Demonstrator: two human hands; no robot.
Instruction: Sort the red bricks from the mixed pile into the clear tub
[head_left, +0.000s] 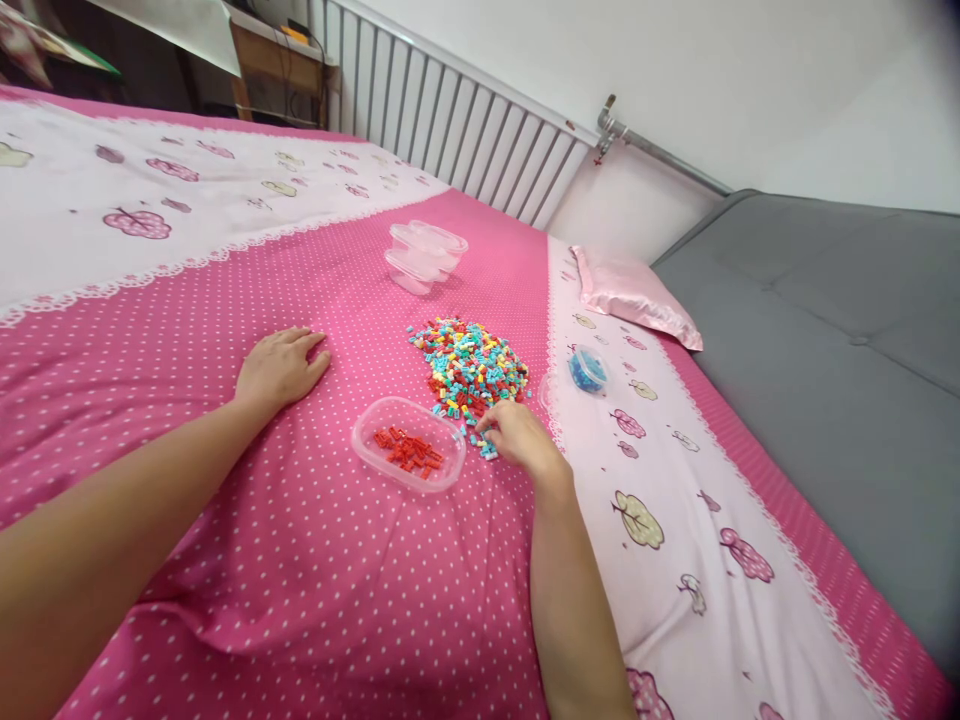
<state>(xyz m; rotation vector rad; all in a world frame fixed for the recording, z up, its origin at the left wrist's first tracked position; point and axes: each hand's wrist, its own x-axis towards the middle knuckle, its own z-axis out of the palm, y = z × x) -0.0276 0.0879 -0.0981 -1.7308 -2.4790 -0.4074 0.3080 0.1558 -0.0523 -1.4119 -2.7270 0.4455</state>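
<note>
A heap of small coloured building bricks [476, 360], red, blue, yellow and white among them, lies on the pink dotted bedspread [315, 580]. My right hand [517, 435] is at the heap's near edge, fingers curled down and pinched together; what they hold, if anything, is too small to make out. Just left of it sits a clear plastic container [364, 445] with red bricks [409, 450] in it. My left hand [281, 368] rests flat on the bedspread, left of the container, fingers stretched and holding nothing.
Stacked clear containers [426, 255] stand beyond the heap. To the right is a small round tub [587, 368] of blue pieces. A pink pillow [637, 300] lies near the grey headboard [840, 350]; a white radiator [465, 120] runs along the wall.
</note>
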